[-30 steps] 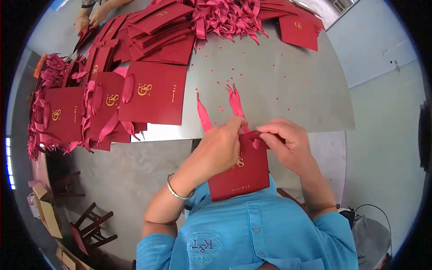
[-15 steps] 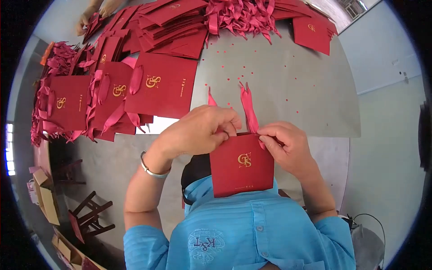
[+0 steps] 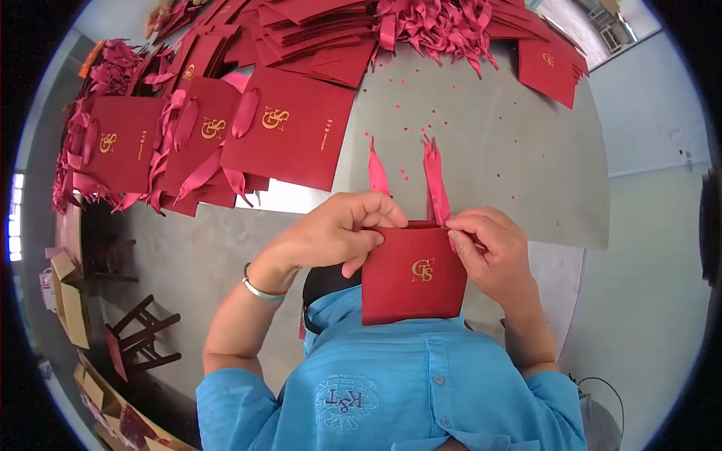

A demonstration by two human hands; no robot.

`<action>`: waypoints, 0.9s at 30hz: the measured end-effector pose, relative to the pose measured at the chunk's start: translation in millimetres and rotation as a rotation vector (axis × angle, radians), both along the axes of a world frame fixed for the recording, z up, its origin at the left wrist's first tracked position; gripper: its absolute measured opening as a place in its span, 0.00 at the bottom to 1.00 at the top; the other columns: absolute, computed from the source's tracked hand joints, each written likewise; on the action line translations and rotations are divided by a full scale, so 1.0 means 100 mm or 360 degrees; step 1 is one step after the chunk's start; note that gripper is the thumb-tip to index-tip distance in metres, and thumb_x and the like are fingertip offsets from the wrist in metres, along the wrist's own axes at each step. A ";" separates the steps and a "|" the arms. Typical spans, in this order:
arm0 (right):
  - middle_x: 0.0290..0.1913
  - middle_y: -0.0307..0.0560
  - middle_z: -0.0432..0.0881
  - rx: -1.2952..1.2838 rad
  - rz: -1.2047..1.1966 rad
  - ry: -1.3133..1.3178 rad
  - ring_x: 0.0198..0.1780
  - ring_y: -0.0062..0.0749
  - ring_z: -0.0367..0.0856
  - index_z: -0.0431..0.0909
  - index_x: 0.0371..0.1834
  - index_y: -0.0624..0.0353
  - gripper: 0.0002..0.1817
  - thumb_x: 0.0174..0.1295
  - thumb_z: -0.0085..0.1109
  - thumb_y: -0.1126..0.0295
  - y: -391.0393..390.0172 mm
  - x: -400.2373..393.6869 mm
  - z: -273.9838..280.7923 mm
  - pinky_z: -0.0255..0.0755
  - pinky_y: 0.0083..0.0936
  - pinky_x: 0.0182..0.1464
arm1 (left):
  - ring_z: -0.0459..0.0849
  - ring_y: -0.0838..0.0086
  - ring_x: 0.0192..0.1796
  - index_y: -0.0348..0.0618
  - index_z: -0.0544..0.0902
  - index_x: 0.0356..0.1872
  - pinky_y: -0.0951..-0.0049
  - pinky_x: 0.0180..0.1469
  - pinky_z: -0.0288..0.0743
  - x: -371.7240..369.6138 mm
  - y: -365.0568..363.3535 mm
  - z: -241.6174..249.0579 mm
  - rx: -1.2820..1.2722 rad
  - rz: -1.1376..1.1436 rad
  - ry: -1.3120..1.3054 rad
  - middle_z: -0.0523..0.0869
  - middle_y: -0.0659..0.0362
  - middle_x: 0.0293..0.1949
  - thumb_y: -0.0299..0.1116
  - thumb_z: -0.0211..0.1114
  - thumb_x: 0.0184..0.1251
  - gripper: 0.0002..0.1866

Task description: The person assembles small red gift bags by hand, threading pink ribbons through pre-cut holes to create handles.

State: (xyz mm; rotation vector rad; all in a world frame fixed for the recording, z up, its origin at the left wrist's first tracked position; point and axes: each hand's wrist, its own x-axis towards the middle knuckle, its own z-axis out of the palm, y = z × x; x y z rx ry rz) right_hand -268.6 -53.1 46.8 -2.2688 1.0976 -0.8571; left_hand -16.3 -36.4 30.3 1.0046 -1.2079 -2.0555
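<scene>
A small dark red paper gift bag [image 3: 414, 293] with a gold "GTS" logo is held upright in front of my chest. My left hand [image 3: 342, 229] grips its upper left rim, thumb on the front and fingers over the top edge. At the upper right corner, my right hand [image 3: 492, 252] pinches the rim and the base of a pink ribbon [image 3: 435, 177]. That ribbon stands up from the bag's opening, over the table edge. Another pink ribbon end [image 3: 377, 173] rises behind my left fingers; its lower part is hidden.
Finished-looking red bags with ribbon handles [image 3: 289, 124] lie stacked on the grey table [image 3: 556, 188] at left. Flat bags and a heap of pink ribbons [image 3: 436, 30] sit at the back. Red paper dots are scattered about. A wooden stool [image 3: 143, 338] and cardboard boxes [image 3: 68, 301] stand left.
My left fingers have come up from the bag's opening to its upper left rim. My right hand keeps its pinch. The view has shifted, so the table things appear farther right.
</scene>
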 end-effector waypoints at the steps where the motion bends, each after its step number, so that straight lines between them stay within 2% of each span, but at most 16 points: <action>1: 0.34 0.47 0.84 0.0004 0.0011 0.0001 0.32 0.35 0.81 0.82 0.34 0.62 0.07 0.51 0.67 0.81 -0.01 0.02 0.01 0.75 0.25 0.33 | 0.75 0.83 0.16 0.32 0.73 0.51 0.85 0.17 0.67 -0.01 0.03 -0.03 -0.0012 0.0066 0.0063 0.84 0.56 0.37 0.10 0.48 0.61 0.17; 6: 0.29 0.43 0.82 -0.0378 0.0210 0.0032 0.31 0.36 0.78 0.81 0.33 0.59 0.07 0.52 0.67 0.79 -0.09 0.22 0.01 0.72 0.30 0.41 | 0.74 0.83 0.15 0.32 0.72 0.50 0.83 0.16 0.66 -0.06 0.10 -0.03 0.0002 0.0258 0.0221 0.83 0.56 0.36 0.09 0.48 0.60 0.17; 12: 0.28 0.42 0.81 -0.0185 0.0309 0.0000 0.32 0.35 0.78 0.80 0.33 0.59 0.07 0.53 0.67 0.79 -0.07 0.29 -0.08 0.72 0.31 0.43 | 0.71 0.86 0.16 0.33 0.72 0.47 0.86 0.14 0.61 -0.03 0.10 -0.10 0.0092 0.0309 0.0316 0.83 0.56 0.38 0.08 0.49 0.58 0.17; 18: 0.28 0.41 0.80 -0.0213 0.0282 -0.0010 0.32 0.35 0.78 0.80 0.33 0.58 0.06 0.54 0.66 0.79 -0.07 0.31 -0.09 0.72 0.31 0.44 | 0.69 0.87 0.16 0.34 0.73 0.46 0.87 0.12 0.58 -0.02 0.13 -0.19 0.0122 0.0292 0.0475 0.85 0.55 0.40 0.07 0.53 0.58 0.16; 21: 0.28 0.41 0.80 -0.0177 0.0295 -0.0017 0.32 0.35 0.78 0.81 0.33 0.58 0.06 0.54 0.66 0.78 -0.09 0.30 -0.08 0.72 0.31 0.44 | 0.68 0.87 0.14 0.34 0.73 0.45 0.87 0.12 0.56 -0.04 0.15 -0.20 0.0068 0.0379 0.0424 0.85 0.55 0.39 0.08 0.55 0.58 0.15; 27: 0.27 0.41 0.80 -0.0147 0.0315 -0.0043 0.32 0.36 0.77 0.81 0.33 0.58 0.06 0.52 0.67 0.78 -0.07 0.31 -0.10 0.72 0.31 0.43 | 0.65 0.88 0.12 0.35 0.73 0.43 0.87 0.12 0.54 -0.04 0.14 -0.28 0.0107 0.0354 0.0584 0.85 0.57 0.35 0.08 0.56 0.58 0.15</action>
